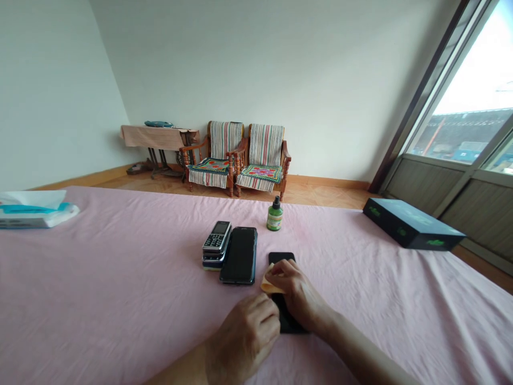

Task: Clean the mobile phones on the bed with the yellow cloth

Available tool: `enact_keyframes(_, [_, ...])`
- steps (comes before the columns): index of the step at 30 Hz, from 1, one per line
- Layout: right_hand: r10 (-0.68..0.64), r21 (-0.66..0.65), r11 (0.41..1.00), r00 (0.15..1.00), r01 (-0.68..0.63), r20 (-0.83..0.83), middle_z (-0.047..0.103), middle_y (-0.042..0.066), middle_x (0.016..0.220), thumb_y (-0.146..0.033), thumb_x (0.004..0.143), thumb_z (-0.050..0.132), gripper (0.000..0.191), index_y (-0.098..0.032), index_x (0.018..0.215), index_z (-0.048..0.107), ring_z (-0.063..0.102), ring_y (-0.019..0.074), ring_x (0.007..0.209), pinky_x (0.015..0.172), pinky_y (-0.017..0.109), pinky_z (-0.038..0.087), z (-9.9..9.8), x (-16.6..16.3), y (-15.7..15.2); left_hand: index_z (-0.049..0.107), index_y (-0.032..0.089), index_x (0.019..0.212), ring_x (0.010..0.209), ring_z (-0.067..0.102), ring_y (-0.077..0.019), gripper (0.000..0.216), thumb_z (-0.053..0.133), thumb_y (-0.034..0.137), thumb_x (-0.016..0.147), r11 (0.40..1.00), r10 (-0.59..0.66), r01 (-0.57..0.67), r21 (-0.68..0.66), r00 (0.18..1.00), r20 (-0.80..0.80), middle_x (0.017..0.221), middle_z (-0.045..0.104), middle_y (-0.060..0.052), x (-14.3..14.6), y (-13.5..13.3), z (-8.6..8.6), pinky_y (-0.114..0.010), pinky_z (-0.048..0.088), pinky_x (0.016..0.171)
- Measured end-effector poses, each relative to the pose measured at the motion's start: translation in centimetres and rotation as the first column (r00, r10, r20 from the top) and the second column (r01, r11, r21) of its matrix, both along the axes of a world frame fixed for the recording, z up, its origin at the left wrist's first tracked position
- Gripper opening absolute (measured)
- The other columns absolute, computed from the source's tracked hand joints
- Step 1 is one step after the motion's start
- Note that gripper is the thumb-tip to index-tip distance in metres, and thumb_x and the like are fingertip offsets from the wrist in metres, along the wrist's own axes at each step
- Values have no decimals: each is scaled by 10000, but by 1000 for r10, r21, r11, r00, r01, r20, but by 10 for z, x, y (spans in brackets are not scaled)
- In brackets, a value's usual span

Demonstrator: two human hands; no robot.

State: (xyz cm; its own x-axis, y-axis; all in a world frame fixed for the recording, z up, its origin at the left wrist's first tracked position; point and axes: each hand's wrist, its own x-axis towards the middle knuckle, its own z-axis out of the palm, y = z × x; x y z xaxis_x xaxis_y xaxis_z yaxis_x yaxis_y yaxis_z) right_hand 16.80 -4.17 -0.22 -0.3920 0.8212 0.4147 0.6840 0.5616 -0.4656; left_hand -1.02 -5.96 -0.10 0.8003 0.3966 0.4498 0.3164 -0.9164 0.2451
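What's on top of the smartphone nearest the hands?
The right hand, holding a yellow cloth, is over the smartphone; its covered middle cannot be seen, but both black ends show.

Right of black phone [288, 319]: free to box [417, 219]; left: large phone [240, 255], stack [217, 239]; ahead: bottle [274, 216]

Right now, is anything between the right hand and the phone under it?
Only the cloth, pinched in the right hand over the phone; the left hand is by its near left edge. Nothing else visible.
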Motion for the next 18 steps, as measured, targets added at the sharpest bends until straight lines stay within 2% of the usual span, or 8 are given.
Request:
enact_keyframes(3, [23,-52,998,999,-25,-38,580,59,944,-78,897,470,243,-195,885,683,502,178,886,754,307,442,2,-1,-20,506,186,747,806,532,-177,156,567,77,841,998,63,-63,3,998,10,828,568,-11,0,-3,0,-320,467,773])
enact_keyframes(8, [27,-105,994,989,-42,-142,590,36,896,-31,823,569,238,-222,779,705,521,174,878,755,295,439,1,-7,-40,466,207,877,894,535,-218,278,594,8,731,975,197,-191,-111,980,39,917,545,-18,-2,-4,3,-358,479,799])
enact_keyframes(13, [-35,-220,975,965,-24,-259,588,28,831,-28,748,626,234,-233,742,739,561,152,787,673,255,441,7,-9,-54,467,210,979,911,540,-220,361,595,13,705,963,196,-173,-207,976,96,957,550,-30,-2,2,5,-371,484,809])
enact_keyframes(18, [-53,-387,914,912,-120,-407,606,8,748,7,706,547,281,-202,632,720,562,117,687,599,214,413,24,7,-58,485,215,1118,1028,543,-231,507,703,87,679,936,195,-157,-314,976,94,1081,555,-47,-3,6,2,-391,482,912])
